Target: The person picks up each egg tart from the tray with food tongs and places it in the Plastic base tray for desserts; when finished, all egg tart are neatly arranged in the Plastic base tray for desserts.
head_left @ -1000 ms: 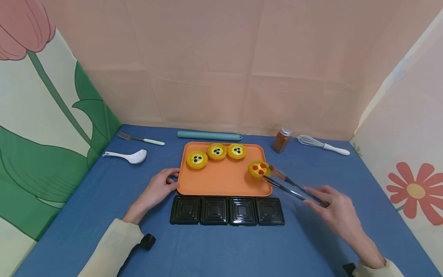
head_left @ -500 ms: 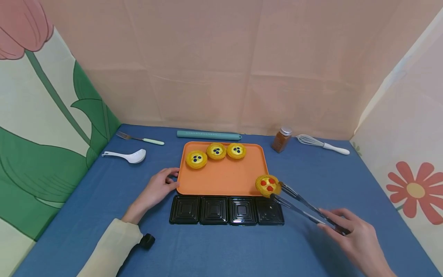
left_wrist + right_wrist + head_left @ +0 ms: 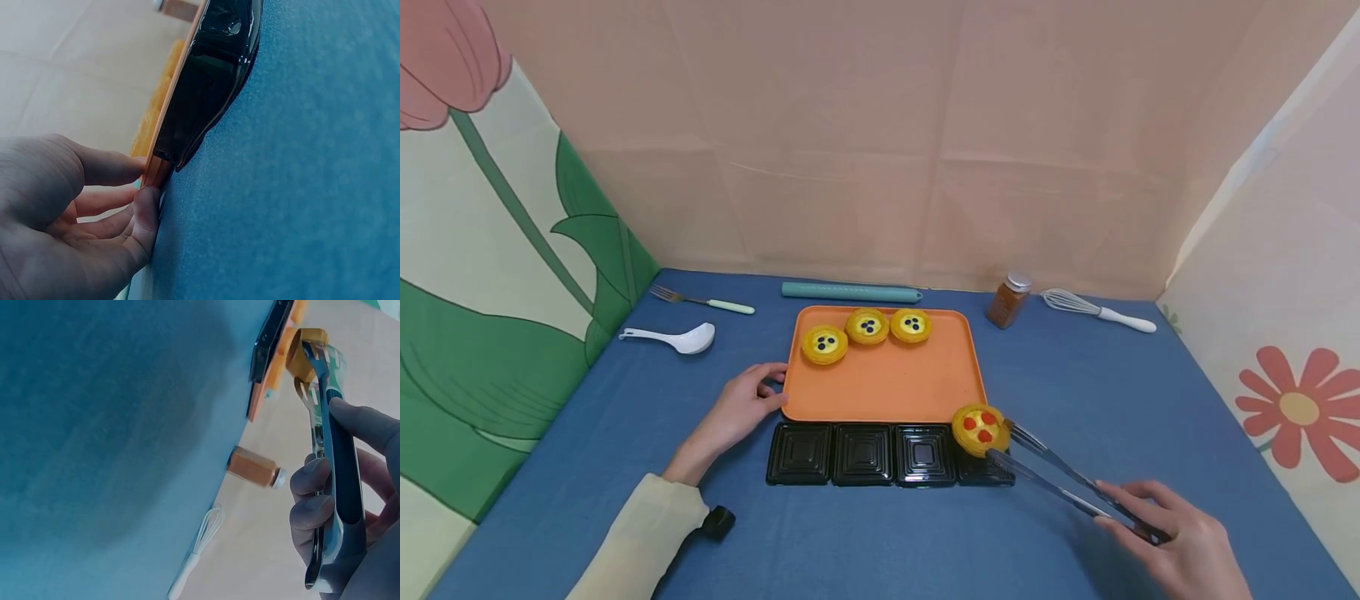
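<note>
My right hand (image 3: pixel 1187 533) grips a pair of metal tongs (image 3: pixel 1060 475). Between the tong tips hangs an egg tart with red dots (image 3: pixel 979 430), raised above the rightmost square of the black four-sided-compartment tray (image 3: pixel 863 455) and hiding part of it. In the right wrist view the tongs (image 3: pixel 344 462) hold the tart (image 3: pixel 305 355) by its sides. My left hand (image 3: pixel 747 408) is at the left edge of the orange tray (image 3: pixel 880 387); in the left wrist view, thumb and fingers pinch its corner. Three tarts with dark dots, one of them a left tart (image 3: pixel 824 344), sit along its back.
Behind the tray lies a teal rolling stick (image 3: pixel 850 292). A brown spice jar (image 3: pixel 1008 302) and a white-handled whisk (image 3: pixel 1097 311) are at the back right. On the left are a fork (image 3: pixel 703 300) and a white spoon (image 3: pixel 673 337). Patterned walls enclose the blue table.
The tongs and the red-dotted tart have moved off the orange tray, toward me and slightly right, over the black tray. My left hand has stayed at the tray's edge.
</note>
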A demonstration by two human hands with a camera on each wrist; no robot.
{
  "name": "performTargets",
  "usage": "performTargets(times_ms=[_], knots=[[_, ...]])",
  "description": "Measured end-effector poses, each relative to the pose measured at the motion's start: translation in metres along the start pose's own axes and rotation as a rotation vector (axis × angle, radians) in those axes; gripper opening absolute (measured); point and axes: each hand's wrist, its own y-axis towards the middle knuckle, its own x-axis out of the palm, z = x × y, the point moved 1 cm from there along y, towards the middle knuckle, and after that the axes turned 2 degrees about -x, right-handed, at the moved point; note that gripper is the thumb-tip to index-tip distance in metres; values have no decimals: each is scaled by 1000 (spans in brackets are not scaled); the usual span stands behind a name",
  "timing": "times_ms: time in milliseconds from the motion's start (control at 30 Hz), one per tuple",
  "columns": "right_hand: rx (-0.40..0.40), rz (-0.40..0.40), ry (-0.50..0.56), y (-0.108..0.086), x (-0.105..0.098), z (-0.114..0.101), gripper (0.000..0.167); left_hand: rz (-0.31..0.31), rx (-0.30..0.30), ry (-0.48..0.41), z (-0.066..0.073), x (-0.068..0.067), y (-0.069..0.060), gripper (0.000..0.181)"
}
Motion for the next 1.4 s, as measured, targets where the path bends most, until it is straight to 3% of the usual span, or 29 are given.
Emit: performTargets(times_ms=[433,800,1067,1400], knots=[[-29,-7,-10,-7,4,6,40,-11,-1,-5,4,-2,-1,48],[74,-101,-51,-9,2,10,44,-10,-5,-3,4,-1,-1,48],[39,22,-2,-11,-2,9,44,-14,-7,-7,3,0,-1,47],[76,14,23,6,-13,-11,46,-6,-7,-11,3,0,0,47]])
